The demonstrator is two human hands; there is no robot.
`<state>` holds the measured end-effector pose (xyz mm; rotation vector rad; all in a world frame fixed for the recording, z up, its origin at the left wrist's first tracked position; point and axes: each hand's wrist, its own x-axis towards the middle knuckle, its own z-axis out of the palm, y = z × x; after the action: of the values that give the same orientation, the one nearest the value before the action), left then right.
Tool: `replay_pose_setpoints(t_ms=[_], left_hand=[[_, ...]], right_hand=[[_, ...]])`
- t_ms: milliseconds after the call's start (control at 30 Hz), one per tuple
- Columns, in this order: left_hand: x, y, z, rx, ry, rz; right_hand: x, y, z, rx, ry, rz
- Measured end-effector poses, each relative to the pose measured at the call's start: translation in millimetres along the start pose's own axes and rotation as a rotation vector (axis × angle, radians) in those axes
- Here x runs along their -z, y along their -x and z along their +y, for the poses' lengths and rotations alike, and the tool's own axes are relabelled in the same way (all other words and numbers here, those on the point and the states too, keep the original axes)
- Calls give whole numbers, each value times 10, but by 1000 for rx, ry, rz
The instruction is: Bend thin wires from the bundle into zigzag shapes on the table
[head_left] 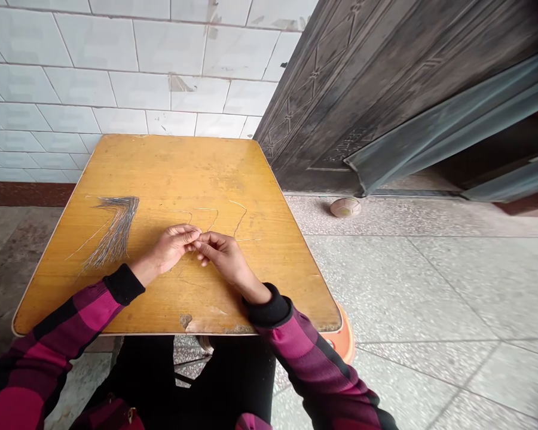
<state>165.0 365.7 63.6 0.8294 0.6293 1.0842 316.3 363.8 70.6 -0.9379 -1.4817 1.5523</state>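
Note:
My left hand [174,246] and my right hand [220,252] meet over the middle of the wooden table, fingertips pinched together. A thin wire seems to run between them; most of it is hidden by the fingers. Just beyond the hands lie a few bent wires, one of them a zigzag wire [241,222] to the right and another a hooked wire [210,210] nearer the middle. To the left of my left hand rests a bundle of grey wires [122,227], bent at its upper end, with loose strands spreading toward me.
The yellow table [179,167] stands against a white tiled wall [170,48]. Right of it are a dark carved door [314,101], a greenish curtain [452,125] and a pale ball [345,207] on the speckled floor. An orange stool [346,340] shows under the table's right corner.

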Motion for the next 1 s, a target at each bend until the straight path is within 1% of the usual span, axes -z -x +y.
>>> replay_pose_setpoints(t_ms=[67, 167, 267, 333, 433, 500, 600, 700, 833, 900, 1000], left_hand=[[-2, 9, 25, 2, -7, 8], [53, 22, 107, -33, -30, 102], [152, 40, 209, -87, -89, 178], [214, 53, 261, -123, -219, 204], [267, 72, 312, -202, -542, 223], [275, 85, 341, -281, -755, 194], [259, 111, 386, -386, -987, 84], [233, 139, 417, -397, -1132, -19], [199, 158, 424, -373, -1271, -81], [193, 158, 432, -360, -1325, -87], [213, 155, 479, -351, -1359, -41]], right_hand=[[2, -4, -1, -19, -34, 1], [37, -21, 13, -52, -92, 5], [88, -43, 36, -84, -105, -3], [110, -53, 51, -100, -97, -21], [113, -55, 65, -117, -84, -43], [100, -48, 67, -123, -71, -49], [72, -36, 71, -133, -49, -69], [39, -32, 102, -145, -27, -104], [2, -40, 168, -138, 25, -171], [-1, -36, 174, -74, 109, -173], [16, -2, 117, 146, 400, -90]])
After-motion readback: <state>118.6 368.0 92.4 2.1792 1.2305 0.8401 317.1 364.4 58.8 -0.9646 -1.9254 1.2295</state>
